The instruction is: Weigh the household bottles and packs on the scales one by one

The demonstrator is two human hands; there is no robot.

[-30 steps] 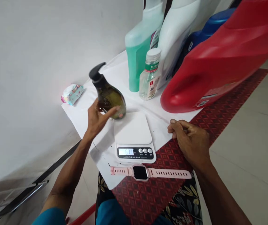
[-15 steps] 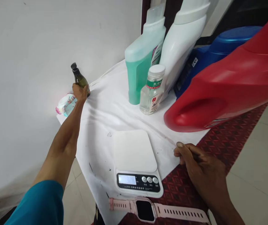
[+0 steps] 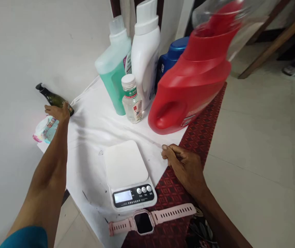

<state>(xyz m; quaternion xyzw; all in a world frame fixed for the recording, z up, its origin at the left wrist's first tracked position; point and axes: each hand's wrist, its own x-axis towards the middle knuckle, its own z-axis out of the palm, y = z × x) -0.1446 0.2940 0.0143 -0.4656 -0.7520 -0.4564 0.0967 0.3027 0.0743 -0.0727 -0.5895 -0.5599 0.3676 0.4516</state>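
Observation:
At the far left, a dark green pump bottle (image 3: 55, 100) leans in view against the wall side of the cloth. My left hand (image 3: 59, 112) is at its lower part, fingers stretched out to the left and not wrapped round it. Just below that hand lies a soft pack of wipes (image 3: 46, 129), partly covered by my forearm. My right hand (image 3: 183, 163) is closed at the cloth's right edge, with nothing visible in it. Between the hands sits a white kitchen scale (image 3: 126, 165) with a bare platform and lit display. A pink smartwatch (image 3: 144, 222) lies in front of it.
Behind the scale stand a small clear bottle (image 3: 133, 105), a green liquid bottle (image 3: 112, 75), a white bottle (image 3: 144, 55), a blue container (image 3: 173, 53) and a large red jug (image 3: 183, 93). White cloth (image 3: 90, 137) covers part of a red patterned surface (image 3: 201, 134).
My left hand has carried the pump bottle from beside the scale to the far left by the wall, and its fingers have straightened. The scale's display no longer reads 611. My right hand stays closed.

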